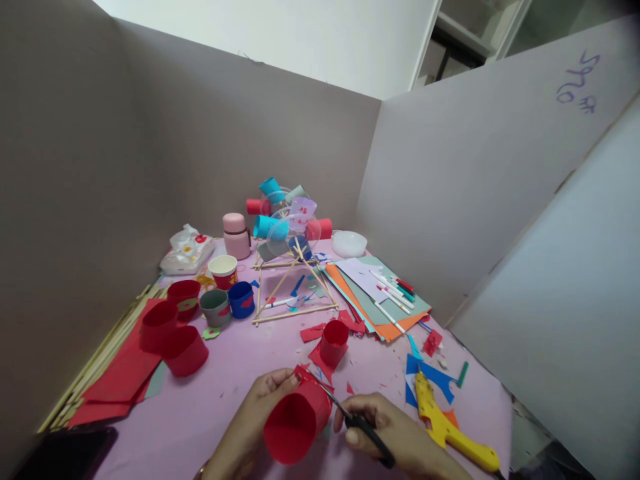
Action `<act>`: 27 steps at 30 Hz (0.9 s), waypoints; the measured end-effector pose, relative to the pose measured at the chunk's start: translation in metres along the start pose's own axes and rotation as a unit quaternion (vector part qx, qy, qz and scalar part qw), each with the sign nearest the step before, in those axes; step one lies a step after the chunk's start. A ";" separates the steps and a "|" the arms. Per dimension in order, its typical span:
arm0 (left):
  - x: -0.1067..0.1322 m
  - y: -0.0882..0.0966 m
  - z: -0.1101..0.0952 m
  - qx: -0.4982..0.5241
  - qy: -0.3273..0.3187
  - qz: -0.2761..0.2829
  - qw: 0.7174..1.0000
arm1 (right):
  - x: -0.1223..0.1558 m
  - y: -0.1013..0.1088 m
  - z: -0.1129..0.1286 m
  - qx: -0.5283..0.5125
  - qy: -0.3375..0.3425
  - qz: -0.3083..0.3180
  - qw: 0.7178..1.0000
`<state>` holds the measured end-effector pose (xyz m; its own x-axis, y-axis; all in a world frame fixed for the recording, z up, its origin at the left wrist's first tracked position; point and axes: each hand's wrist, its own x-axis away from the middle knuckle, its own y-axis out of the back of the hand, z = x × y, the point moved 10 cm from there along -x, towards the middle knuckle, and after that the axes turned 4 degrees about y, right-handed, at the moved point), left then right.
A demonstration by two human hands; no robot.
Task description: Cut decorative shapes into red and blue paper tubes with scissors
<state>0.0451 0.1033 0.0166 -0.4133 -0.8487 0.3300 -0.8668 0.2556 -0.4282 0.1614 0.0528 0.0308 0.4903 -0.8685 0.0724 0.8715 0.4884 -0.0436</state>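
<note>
My left hand [250, 420] is closed around a red paper cup [295, 423] lying on its side, mouth toward me. My right hand [395, 437] grips black-handled scissors [357, 420], whose blades reach the cup's bottom edge, where a red paper flap sticks out. Another red paper cup [333, 342] stands upright on red scraps just beyond. A yellow glue gun [447, 427] lies to the right of my right hand.
A stick-and-cup wheel model [287, 227] stands mid-table. Red cups [173, 333], a grey cup [215, 307] and a blue cup [241, 299] sit at the left by red paper sheets [120, 380]. Stacked coloured paper with markers [380, 293] lies to the right. Cardboard partitions surround the pink table [200, 413].
</note>
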 end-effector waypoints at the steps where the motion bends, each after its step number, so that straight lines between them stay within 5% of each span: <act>1: 0.000 0.000 0.000 0.001 -0.001 -0.001 1.000 | 0.000 0.000 0.001 0.004 0.000 0.003 1.000; 15: -0.004 -0.001 0.013 -0.025 0.018 0.042 0.999 | -0.002 0.000 0.002 0.045 0.020 0.011 0.999; 27: -0.006 0.004 0.017 -0.006 0.026 0.025 0.999 | 0.003 0.005 -0.006 0.028 -0.007 0.007 1.000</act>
<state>0.0494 0.1018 -0.0012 -0.4695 -0.8097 0.3521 -0.8480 0.3025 -0.4352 0.1671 0.0517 0.0244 0.5025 -0.8602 0.0864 0.8630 0.5051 0.0101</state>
